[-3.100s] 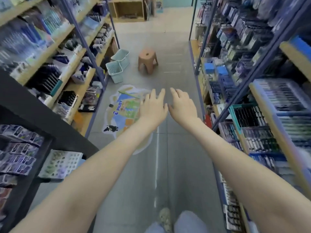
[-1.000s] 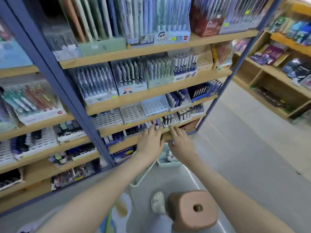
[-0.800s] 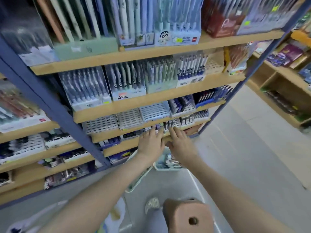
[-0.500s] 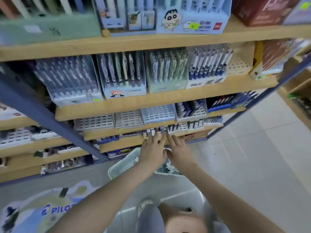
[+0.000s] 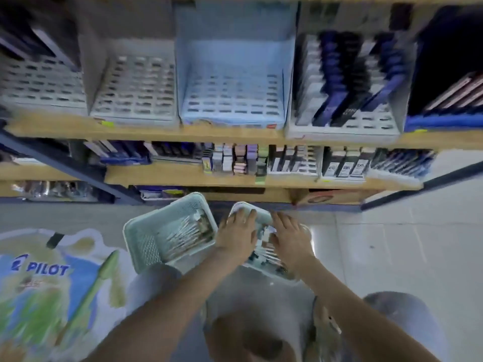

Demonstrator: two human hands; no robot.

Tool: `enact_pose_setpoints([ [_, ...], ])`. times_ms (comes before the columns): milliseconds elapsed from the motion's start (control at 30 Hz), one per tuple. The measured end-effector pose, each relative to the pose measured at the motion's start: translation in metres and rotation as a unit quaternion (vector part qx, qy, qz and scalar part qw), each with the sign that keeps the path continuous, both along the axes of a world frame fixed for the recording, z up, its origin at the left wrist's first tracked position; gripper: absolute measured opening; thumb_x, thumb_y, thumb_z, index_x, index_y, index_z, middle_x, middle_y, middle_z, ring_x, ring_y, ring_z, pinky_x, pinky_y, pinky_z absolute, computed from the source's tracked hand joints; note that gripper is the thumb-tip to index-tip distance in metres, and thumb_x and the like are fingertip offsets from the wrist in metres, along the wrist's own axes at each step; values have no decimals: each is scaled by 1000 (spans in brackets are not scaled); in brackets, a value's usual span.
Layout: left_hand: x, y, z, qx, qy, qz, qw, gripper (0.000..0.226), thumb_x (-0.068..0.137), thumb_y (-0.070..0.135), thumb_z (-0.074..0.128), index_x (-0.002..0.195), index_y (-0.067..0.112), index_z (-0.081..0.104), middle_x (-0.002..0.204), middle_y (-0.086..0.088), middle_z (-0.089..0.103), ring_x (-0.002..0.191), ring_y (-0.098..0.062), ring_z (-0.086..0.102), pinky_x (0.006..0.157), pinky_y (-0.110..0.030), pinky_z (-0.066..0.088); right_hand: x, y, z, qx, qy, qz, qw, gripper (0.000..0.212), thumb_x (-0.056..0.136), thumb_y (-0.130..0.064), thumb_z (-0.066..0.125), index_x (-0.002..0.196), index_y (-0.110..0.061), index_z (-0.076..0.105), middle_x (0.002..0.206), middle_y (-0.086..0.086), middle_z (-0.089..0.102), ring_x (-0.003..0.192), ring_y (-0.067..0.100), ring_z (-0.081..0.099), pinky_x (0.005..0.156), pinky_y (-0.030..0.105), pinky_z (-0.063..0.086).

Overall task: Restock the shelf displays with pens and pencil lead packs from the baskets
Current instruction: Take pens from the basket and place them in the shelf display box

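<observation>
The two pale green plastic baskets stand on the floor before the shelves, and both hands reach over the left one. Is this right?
No: the head view shows the left hand and the right hand over the right pale green plastic basket, not the left basket. Both stand on the floor.

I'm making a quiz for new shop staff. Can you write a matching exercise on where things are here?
Things:
1 light blue tray
2 left basket
3 Pilot sticker
4 left hand

Places:
A floor, far left
B on a shelf
C over the right basket
D floor, beside the right basket

Pairs: 1-B; 2-D; 3-A; 4-C.
</observation>
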State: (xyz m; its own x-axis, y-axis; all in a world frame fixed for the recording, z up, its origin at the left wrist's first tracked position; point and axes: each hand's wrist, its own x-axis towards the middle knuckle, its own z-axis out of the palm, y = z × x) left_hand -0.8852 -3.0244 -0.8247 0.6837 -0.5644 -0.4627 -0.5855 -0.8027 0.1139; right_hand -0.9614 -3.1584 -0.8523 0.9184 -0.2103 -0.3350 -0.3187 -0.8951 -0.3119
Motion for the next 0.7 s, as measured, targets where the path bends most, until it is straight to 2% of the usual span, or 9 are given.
enact_pose_setpoints([
  [133,-6,-11,-102,30,9,-17,999,58,101,38,31,152,20,10,155,-12,23,136,-29,32,110,-42,29,-13,-12,-110,-5,55,20,998,60,99,-26,38,151,-9,12,154,11,24,140,28,26,112,41,25],
  [200,-11,-18,-145,35,12,-31,999,56,103,36,28,153,20,8,157,-12,17,140,-29,26,114,-41,22,-21,-16,-156,-14,55,33,998,63,98,-27,41,151,-9,11,154,13,25,140,30,27,112,43,26],
  [333,-21,-27,-213,50,32,-67,996,55,104,31,26,153,19,5,159,-14,8,145,-30,15,118,-43,8,-37,-21,-216,-16,92,57,994,75,94,-30,47,151,-9,2,157,9,14,144,25,15,115,37,19],
  [467,-34,-17,-239,44,39,-79,995,60,102,34,30,153,19,2,159,-15,9,145,-30,13,118,-44,6,-57,-17,-236,-23,109,20,994,73,96,-26,42,151,-12,-2,156,7,15,143,23,16,115,38,15],
  [700,-40,6,-224,10,6,-54,998,58,102,33,30,153,17,9,158,-13,12,145,-28,15,118,-40,7,-60,-11,-220,-64,99,33,992,71,97,-23,42,151,-12,-2,156,6,15,142,24,18,115,37,16],
])
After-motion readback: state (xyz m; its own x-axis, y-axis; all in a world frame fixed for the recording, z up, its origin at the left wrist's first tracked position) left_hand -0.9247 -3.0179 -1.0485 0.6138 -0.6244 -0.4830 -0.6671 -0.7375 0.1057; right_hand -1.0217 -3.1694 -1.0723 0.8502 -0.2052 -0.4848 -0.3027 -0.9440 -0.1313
